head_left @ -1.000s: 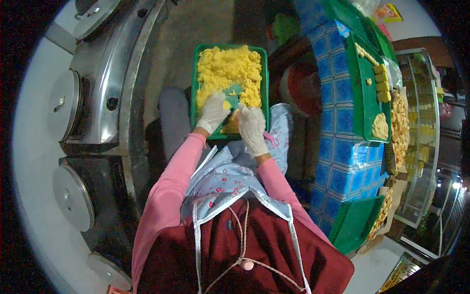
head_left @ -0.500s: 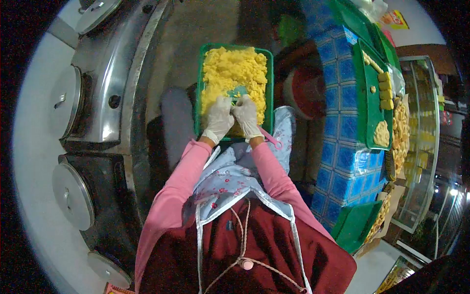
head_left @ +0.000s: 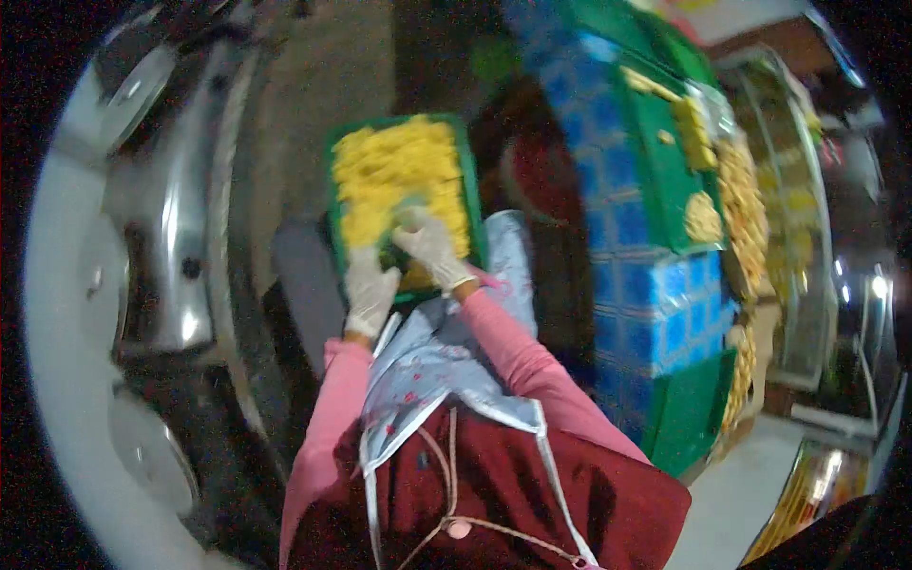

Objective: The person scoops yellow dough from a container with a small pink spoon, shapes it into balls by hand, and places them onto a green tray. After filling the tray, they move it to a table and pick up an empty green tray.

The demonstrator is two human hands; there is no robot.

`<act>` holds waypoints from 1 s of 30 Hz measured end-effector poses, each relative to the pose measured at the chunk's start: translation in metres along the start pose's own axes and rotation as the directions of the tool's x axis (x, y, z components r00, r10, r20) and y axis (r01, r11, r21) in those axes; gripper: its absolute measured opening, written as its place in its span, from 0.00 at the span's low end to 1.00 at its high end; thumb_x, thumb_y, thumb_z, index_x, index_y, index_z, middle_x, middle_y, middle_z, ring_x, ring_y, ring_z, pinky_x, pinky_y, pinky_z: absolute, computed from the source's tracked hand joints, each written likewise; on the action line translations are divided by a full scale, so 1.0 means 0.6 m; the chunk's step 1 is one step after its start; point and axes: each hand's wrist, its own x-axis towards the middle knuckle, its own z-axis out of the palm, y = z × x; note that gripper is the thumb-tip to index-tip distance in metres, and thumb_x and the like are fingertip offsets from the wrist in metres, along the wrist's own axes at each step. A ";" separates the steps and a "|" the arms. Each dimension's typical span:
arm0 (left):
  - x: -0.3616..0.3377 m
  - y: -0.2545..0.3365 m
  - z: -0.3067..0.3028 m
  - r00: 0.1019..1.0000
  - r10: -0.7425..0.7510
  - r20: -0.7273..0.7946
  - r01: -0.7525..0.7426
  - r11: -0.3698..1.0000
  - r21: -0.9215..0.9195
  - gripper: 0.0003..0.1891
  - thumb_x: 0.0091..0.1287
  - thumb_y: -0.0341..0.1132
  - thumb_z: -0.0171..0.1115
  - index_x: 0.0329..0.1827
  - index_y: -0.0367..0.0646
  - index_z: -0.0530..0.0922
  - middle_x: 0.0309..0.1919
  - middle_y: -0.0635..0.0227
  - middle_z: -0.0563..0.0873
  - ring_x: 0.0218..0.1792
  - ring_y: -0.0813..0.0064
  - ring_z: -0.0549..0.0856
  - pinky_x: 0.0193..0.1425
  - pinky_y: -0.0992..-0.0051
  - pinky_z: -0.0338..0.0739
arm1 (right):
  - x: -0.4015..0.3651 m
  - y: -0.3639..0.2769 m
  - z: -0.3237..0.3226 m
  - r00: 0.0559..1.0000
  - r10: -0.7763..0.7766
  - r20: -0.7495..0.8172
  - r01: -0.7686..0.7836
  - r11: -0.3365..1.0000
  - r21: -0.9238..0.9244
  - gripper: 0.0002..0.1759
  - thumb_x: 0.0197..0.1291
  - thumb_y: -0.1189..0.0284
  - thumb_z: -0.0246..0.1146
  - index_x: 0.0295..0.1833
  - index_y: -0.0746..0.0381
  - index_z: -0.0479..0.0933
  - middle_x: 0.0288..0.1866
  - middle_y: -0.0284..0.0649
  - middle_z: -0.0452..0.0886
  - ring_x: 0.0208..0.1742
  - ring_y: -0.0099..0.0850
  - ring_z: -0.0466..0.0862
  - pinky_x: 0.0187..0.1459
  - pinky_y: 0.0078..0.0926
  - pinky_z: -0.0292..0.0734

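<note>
A green tray (head_left: pixel 475 204) full of crumbly yellow dough (head_left: pixel 397 157) rests on my lap. My left hand (head_left: pixel 369 290), in a pale glove, lies at the tray's near left part with its fingers touching the dough, the thumb apart. My right hand (head_left: pixel 429 247), gloved too, is bent over the middle of the dough, its fingers closed near a small greenish thing (head_left: pixel 410 203) that is blurred. A pink handle (head_left: pixel 489 279) shows beside my right wrist.
Steel equipment with round lids (head_left: pixel 138 95) lines the left side. On the right, a blue tiled-pattern surface (head_left: pixel 627 313) bears a green tray (head_left: pixel 665 209) with dough pieces. Beyond it are a heap of pale pieces (head_left: pixel 744 218) and a glass case (head_left: pixel 798 237).
The view has shifted and blurred. My hands, close together before, are now apart; my left hand is lower and flatter, while my right hand reaches over the dough.
</note>
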 end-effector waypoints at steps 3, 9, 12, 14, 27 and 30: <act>0.037 -0.025 0.034 0.989 0.140 0.048 -0.142 0.989 0.046 0.18 0.57 0.34 0.65 0.50 0.36 0.75 0.46 0.47 0.78 0.48 0.45 0.77 0.54 0.52 0.73 | -0.001 -0.017 -0.071 0.999 0.013 -0.040 -0.004 0.979 0.204 0.16 0.52 0.59 0.68 0.40 0.60 0.86 0.41 0.45 0.87 0.45 0.40 0.86 0.48 0.35 0.80; 0.079 -0.059 0.102 0.959 0.214 0.184 -0.260 0.924 0.281 0.27 0.60 0.39 0.71 0.59 0.35 0.74 0.54 0.44 0.78 0.58 0.44 0.75 0.62 0.54 0.71 | -0.043 -0.225 -0.384 0.977 -0.198 -0.079 0.202 0.978 0.055 0.13 0.54 0.66 0.69 0.42 0.61 0.88 0.38 0.38 0.88 0.36 0.26 0.85 0.41 0.27 0.80; 0.071 -0.046 0.095 0.966 0.189 0.177 -0.220 0.960 0.175 0.31 0.60 0.39 0.72 0.64 0.35 0.73 0.60 0.44 0.77 0.64 0.44 0.72 0.69 0.55 0.67 | -0.065 -0.250 -0.549 0.929 -0.093 -0.357 0.146 0.981 0.125 0.11 0.54 0.70 0.69 0.43 0.61 0.89 0.39 0.37 0.88 0.41 0.27 0.86 0.46 0.26 0.81; 0.070 -0.019 0.072 0.966 0.146 0.212 -0.173 0.979 0.112 0.30 0.60 0.39 0.72 0.63 0.36 0.73 0.60 0.45 0.77 0.64 0.45 0.72 0.69 0.54 0.67 | -0.061 -0.192 -0.668 0.827 -0.296 -0.479 0.149 0.936 -0.320 0.13 0.55 0.66 0.67 0.44 0.58 0.89 0.38 0.31 0.87 0.33 0.22 0.82 0.37 0.20 0.77; 0.068 -0.021 0.078 0.970 0.234 0.067 -0.236 0.972 0.018 0.25 0.56 0.35 0.72 0.56 0.36 0.76 0.46 0.48 0.78 0.53 0.46 0.75 0.59 0.55 0.70 | -0.013 0.070 -0.829 0.704 0.010 -0.711 -0.604 0.534 -0.591 0.28 0.47 0.57 0.75 0.50 0.59 0.75 0.43 0.55 0.86 0.48 0.54 0.86 0.48 0.49 0.81; 0.065 -0.020 0.079 0.952 0.306 0.002 -0.306 0.951 0.045 0.24 0.56 0.34 0.72 0.55 0.35 0.76 0.46 0.48 0.78 0.53 0.46 0.75 0.59 0.55 0.70 | -0.018 0.071 -0.834 0.704 -0.019 -0.710 -0.599 0.522 -0.608 0.26 0.49 0.57 0.75 0.48 0.58 0.76 0.41 0.53 0.86 0.48 0.54 0.86 0.49 0.49 0.80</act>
